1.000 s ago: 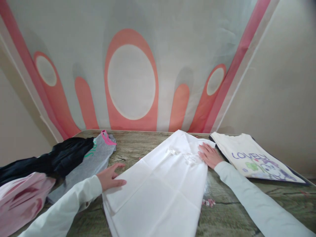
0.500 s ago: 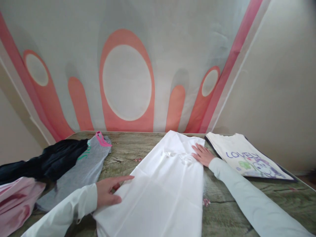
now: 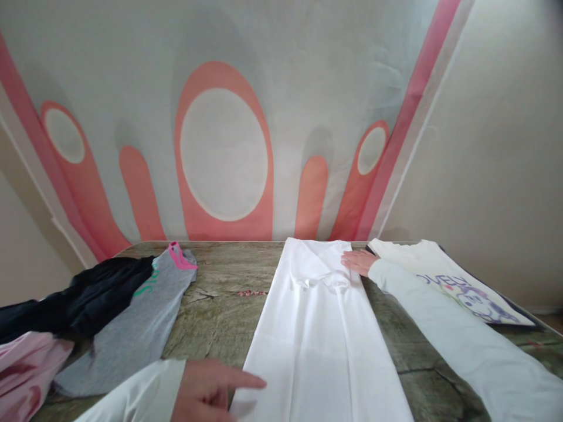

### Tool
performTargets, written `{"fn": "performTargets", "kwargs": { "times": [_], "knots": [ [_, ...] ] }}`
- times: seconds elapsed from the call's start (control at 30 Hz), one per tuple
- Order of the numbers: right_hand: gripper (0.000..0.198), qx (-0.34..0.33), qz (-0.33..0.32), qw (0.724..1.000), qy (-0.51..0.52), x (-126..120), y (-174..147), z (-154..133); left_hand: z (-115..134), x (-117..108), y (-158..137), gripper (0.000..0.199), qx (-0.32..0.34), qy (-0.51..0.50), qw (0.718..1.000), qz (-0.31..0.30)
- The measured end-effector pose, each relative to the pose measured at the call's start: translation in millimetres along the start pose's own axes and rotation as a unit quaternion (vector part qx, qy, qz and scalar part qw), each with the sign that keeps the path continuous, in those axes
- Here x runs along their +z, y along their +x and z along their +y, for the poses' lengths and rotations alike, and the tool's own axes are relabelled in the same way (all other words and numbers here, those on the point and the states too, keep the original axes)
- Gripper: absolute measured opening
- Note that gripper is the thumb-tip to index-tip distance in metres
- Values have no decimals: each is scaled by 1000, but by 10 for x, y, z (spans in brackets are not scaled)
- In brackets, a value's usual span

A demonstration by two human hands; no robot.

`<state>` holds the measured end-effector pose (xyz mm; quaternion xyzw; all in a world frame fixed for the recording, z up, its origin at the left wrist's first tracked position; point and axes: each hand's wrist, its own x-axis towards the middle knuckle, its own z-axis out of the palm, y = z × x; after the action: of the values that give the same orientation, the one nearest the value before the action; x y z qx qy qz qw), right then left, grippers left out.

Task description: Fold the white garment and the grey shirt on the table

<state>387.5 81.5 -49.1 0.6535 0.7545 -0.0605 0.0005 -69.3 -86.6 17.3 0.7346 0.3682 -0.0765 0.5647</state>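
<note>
A long white garment [image 3: 314, 346], folded into a narrow strip, lies on the table with a gathered, crumpled band near its far end. My right hand [image 3: 358, 261] rests flat on its upper right edge, fingers stretched out together. At the near left edge, my left hand [image 3: 206, 390] is at the fabric with its index finger extended over the cloth. That hand's thumb and lower fingers are partly cut off by the frame, and I see nothing held in it.
On the wood-patterned table [image 3: 220, 316], a grey shirt [image 3: 127, 334] with pink neck trim, a black garment [image 3: 97, 293] and a pink one [image 3: 30, 369] lie left. A cream shirt [image 3: 440, 275] with purple lettering lies right. A patterned wall [image 3: 281, 117] rises behind.
The white garment now lies straighter and narrower, its left edge shifted right. My left hand has moved toward me and slightly right. My right hand stays at the far right edge.
</note>
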Motion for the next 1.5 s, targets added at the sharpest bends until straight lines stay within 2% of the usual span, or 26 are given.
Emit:
{"fn": "performTargets", "kwargs": {
  "times": [0.07,0.13,0.2,0.27,0.33,0.4,0.5,0.73,0.93,1.07,1.23,1.33,1.5],
  "knots": [
    [58,8,14,1000,1,36,11,-12,-17,-279,162,65,-12,-35,998,41],
    [60,10,28,1000,1,97,34,-47,-14,-574,443,56,16,18,991,134],
    [60,20,42,999,1,166,72,-94,11,-826,814,45,70,133,960,238],
    [61,43,53,998,1,228,117,-137,52,-1002,1220,37,136,245,911,302],
    [61,70,56,996,1,275,157,-161,95,-1104,1598,39,144,318,879,324],
    [61,87,50,995,0,306,180,-163,124,-1157,1895,44,102,367,863,332],
    [61,93,40,995,-2,331,187,-133,122,-1201,2150,51,62,414,847,328],
    [62,66,51,996,-5,352,281,-109,-11,-1223,2233,66,26,449,825,344],
    [58,20,84,996,-5,299,438,-283,-112,-1181,2128,68,-29,440,816,374],
    [56,17,115,993,0,253,426,-371,-148,-1175,2065,67,-40,429,816,385],
    [55,-9,143,988,50,207,156,-452,-120,-1178,2039,59,-39,418,810,410],
    [56,-56,140,984,93,198,-127,-538,-45,-1141,2003,54,-1,431,801,414],
    [53,-119,125,980,98,255,-540,-708,92,-923,1964,50,104,462,811,344]
  ]
}}
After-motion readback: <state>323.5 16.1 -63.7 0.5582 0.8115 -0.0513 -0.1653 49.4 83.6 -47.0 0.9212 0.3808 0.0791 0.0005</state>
